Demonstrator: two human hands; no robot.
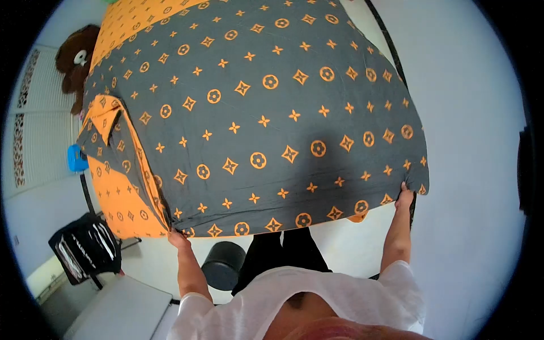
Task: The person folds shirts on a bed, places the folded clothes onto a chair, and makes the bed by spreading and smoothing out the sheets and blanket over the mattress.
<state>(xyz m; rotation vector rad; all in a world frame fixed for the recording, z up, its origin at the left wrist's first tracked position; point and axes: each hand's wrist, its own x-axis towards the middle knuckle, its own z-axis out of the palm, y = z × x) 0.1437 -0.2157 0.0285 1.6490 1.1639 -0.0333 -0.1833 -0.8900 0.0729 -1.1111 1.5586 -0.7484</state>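
A large dark grey cover [249,113] with orange flower and star shapes spreads out in front of me, its near edge pulled fairly straight between my hands. My left hand [179,238] is closed on the near left corner, beside a folded-over orange flap [127,198] with dark shapes. At the near right, my right hand [404,196] grips the cover's edge, and small creases run out from the fingers. Both arms reach outward. A small orange piece [358,217] shows under the near edge, towards the right.
A brown stuffed bear [76,62] and a blue object [76,158] are at the left. Below them stands a black rack-like item [88,249]. A dark bin [224,265] is on the floor by my legs. A pale wall [470,141] rises on the right.
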